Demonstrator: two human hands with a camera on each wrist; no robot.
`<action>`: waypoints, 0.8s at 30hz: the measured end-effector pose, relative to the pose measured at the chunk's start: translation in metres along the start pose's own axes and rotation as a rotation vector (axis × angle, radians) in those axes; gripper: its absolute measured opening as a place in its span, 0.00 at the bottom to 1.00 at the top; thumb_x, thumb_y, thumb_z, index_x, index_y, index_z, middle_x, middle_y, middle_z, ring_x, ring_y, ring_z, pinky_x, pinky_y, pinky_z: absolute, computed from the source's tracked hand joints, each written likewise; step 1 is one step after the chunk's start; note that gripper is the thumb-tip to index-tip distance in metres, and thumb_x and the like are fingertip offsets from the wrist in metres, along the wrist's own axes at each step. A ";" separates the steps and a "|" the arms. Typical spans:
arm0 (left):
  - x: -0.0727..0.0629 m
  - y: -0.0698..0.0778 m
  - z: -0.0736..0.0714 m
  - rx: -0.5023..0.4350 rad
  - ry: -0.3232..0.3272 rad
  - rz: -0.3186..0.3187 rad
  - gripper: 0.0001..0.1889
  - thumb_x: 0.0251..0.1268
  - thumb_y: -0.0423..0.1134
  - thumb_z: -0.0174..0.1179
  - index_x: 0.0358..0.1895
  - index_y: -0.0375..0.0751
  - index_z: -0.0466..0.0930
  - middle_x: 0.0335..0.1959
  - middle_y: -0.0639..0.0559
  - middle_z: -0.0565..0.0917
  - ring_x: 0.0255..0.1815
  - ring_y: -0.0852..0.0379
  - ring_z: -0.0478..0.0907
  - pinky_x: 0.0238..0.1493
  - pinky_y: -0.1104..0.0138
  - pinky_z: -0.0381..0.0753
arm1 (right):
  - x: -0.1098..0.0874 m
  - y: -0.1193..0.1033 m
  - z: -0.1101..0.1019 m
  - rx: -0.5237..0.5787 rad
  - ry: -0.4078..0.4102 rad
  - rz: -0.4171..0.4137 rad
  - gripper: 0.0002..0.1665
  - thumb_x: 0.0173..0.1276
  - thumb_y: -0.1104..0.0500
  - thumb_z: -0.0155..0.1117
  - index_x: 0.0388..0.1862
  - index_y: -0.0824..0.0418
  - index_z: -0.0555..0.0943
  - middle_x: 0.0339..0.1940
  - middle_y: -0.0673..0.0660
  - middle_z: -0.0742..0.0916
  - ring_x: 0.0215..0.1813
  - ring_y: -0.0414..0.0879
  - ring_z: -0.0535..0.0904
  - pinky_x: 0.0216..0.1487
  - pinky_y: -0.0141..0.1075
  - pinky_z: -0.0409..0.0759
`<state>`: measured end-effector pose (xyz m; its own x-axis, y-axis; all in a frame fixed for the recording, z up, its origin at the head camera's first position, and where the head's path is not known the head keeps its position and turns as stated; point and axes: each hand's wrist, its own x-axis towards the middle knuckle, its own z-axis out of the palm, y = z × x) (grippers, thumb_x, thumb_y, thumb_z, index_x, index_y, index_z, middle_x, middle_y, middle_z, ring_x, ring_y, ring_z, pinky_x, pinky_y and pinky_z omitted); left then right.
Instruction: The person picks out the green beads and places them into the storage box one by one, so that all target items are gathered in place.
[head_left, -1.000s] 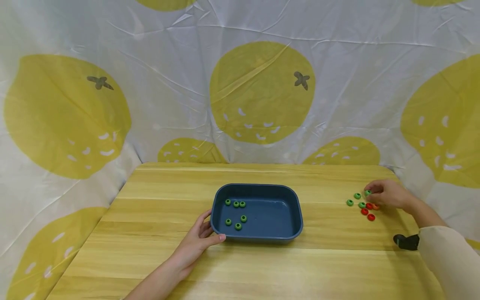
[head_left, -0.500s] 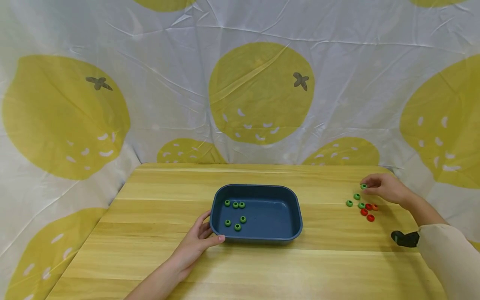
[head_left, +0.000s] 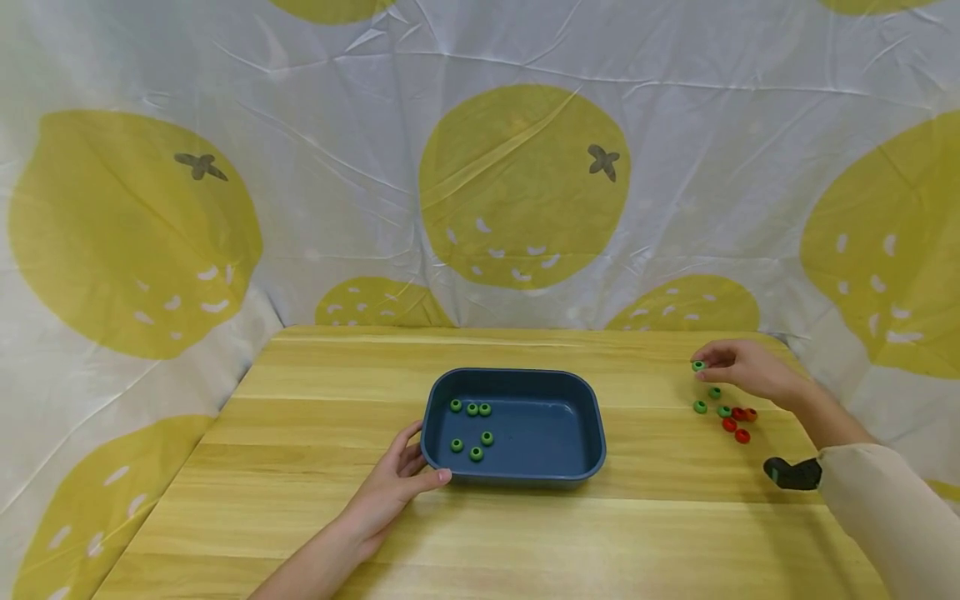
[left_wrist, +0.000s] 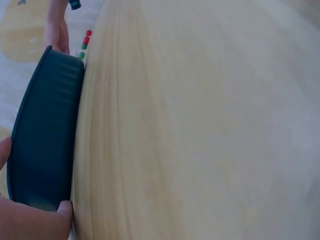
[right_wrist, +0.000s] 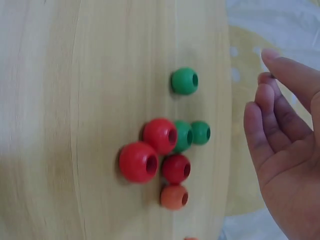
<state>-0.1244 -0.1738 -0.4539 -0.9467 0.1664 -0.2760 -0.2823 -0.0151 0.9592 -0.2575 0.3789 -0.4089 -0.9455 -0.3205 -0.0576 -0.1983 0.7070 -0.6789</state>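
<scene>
My left hand (head_left: 386,492) grips the near left corner of a dark blue rectangular tub (head_left: 528,478), thumb at the front rim and fingers along the left wall. Several green beads (head_left: 487,437) lie in the tub's left half. Over the table's far right, my right hand (head_left: 757,373) pinches a green bead (head_left: 698,366) between thumb and fingertips. Just below that hand are loose beads on the wood: green ones (head_left: 700,407), red ones (head_left: 742,436) and an orange one (right_wrist: 174,197). In the right wrist view, the held bead is hidden behind the fingers.
A wooden table (head_left: 360,358) carries everything. Behind it hangs a pale cloth (head_left: 360,192) printed with yellow lemons. A black wrist strap piece (head_left: 793,473) juts from the right sleeve, above the tabletop.
My right hand has lifted the green bead from beside the other beads and carried it left and toward the far side. The left hand and tub have stayed in place.
</scene>
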 end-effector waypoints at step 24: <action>0.000 0.000 0.001 -0.005 0.002 0.009 0.46 0.63 0.34 0.74 0.81 0.50 0.57 0.76 0.35 0.66 0.77 0.37 0.62 0.72 0.40 0.61 | 0.034 -0.052 0.039 0.101 -0.149 -0.121 0.19 0.74 0.60 0.70 0.56 0.72 0.81 0.43 0.58 0.87 0.47 0.63 0.83 0.48 0.50 0.83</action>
<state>-0.1239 -0.1733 -0.4538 -0.9494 0.1645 -0.2674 -0.2745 -0.0219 0.9613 -0.2687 0.3062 -0.4041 -0.8664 -0.4939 -0.0741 -0.2737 0.5936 -0.7567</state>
